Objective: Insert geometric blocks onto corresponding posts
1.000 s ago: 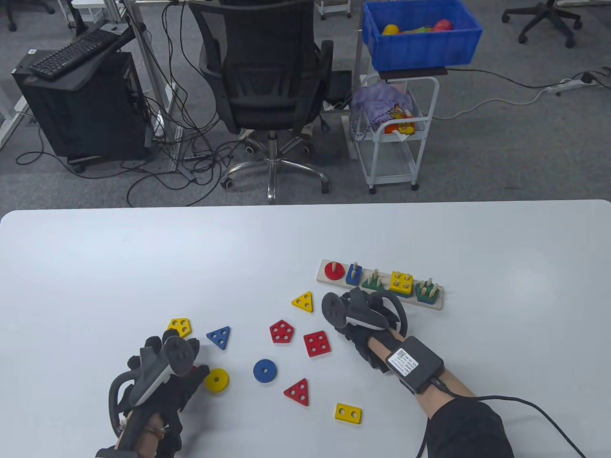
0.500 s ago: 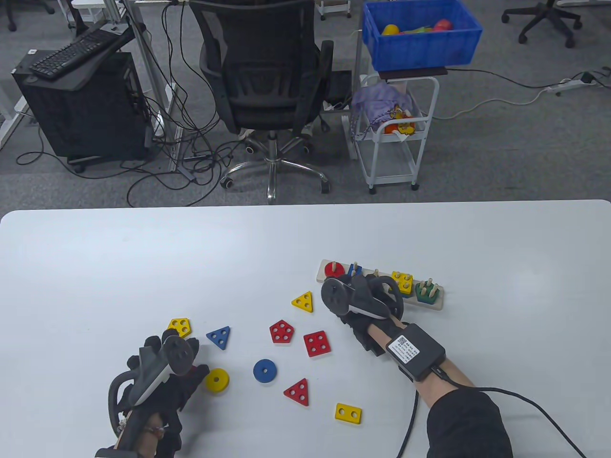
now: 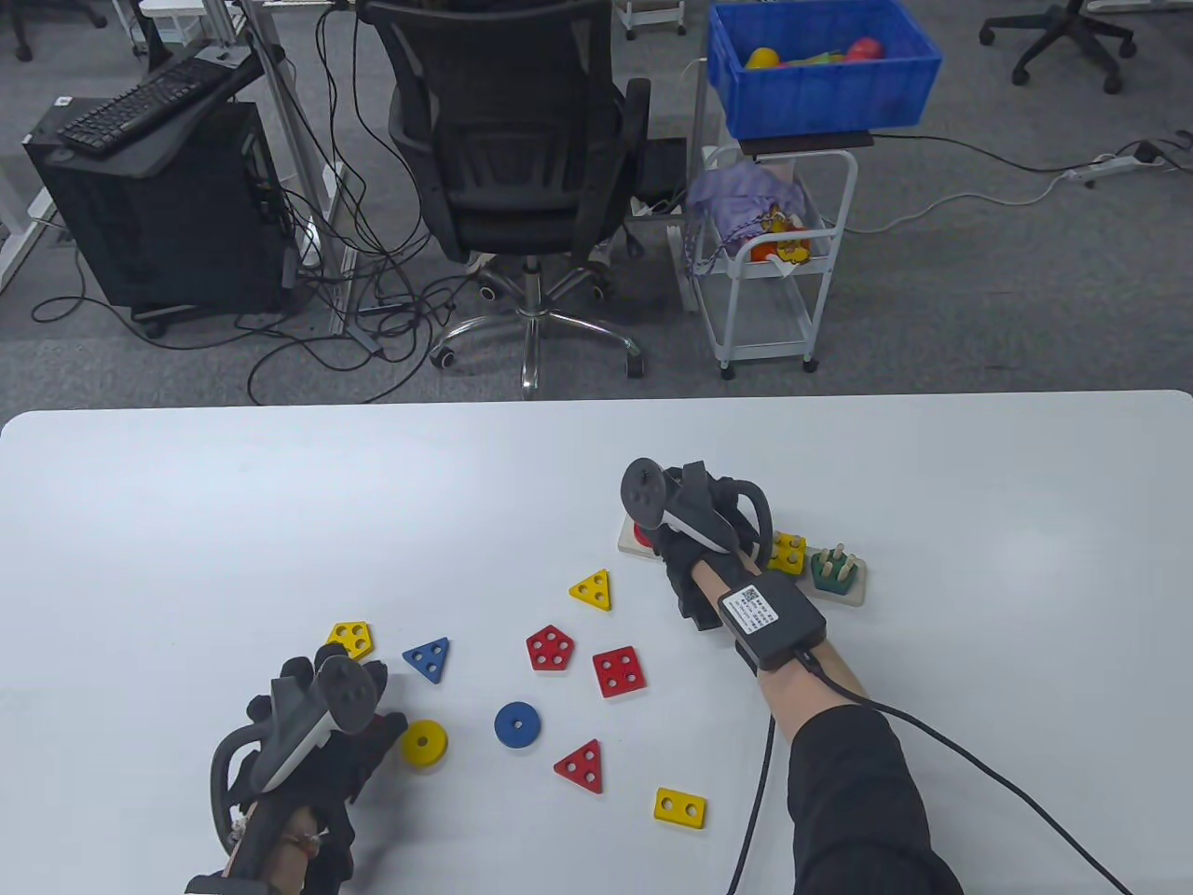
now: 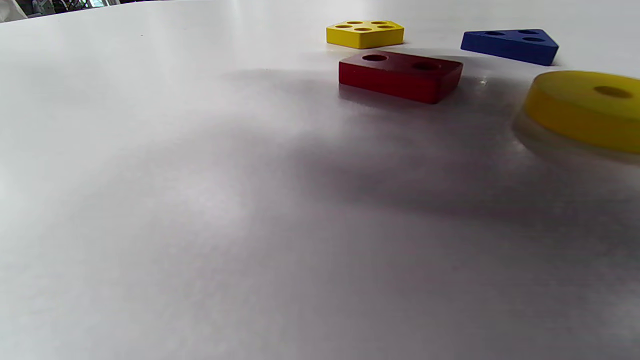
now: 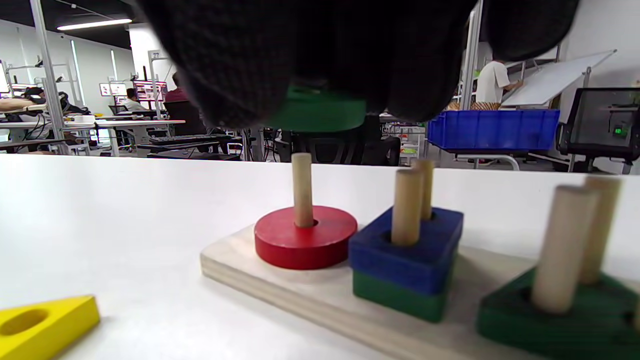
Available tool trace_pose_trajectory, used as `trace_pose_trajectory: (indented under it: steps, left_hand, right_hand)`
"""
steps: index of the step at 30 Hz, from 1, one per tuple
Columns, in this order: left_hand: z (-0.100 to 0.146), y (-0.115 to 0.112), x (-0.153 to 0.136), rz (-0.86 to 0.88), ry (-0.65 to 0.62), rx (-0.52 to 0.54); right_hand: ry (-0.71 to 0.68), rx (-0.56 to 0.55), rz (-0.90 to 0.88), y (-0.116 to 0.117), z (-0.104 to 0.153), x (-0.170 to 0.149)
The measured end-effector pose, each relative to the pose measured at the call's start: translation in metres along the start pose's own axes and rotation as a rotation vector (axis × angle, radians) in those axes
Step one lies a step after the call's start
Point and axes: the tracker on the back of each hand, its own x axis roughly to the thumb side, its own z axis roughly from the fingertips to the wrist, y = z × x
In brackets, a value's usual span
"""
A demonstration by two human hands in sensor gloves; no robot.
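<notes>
Table: white, loose blocks scattered
Right hand [image 3: 694,536]: grips green disc [image 5: 320,111] straight above single post [image 5: 301,189] (red disc [image 5: 305,242] already seated)
Left hand [image 3: 317,736]: far from post; fingers unclear

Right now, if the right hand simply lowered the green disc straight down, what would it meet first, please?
Most likely the tip of the single post above the red disc; the green disc in the right hand hangs roughly over it, though exact alignment is unclear.
</notes>
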Motion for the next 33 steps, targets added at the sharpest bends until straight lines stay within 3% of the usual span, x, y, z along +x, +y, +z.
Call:
trace_pose_trajectory:
  steps: [22,28,33]
  left_hand:
    - [0.000,0.000,0.001,-0.003,-0.004,-0.005]
    - [-0.001,0.001,0.001,0.002,-0.007,-0.001]
    - [0.000,0.002,0.001,0.011,-0.011,0.005]
  right_hand:
    - [-0.009,0.047,0.012,0.013,-0.003,-0.001]
    - [-0.025,0.046,0.030,0.012,0.002,-0.002]
    - [-0.089,0.036,0.036,0.002,0.024,-0.006]
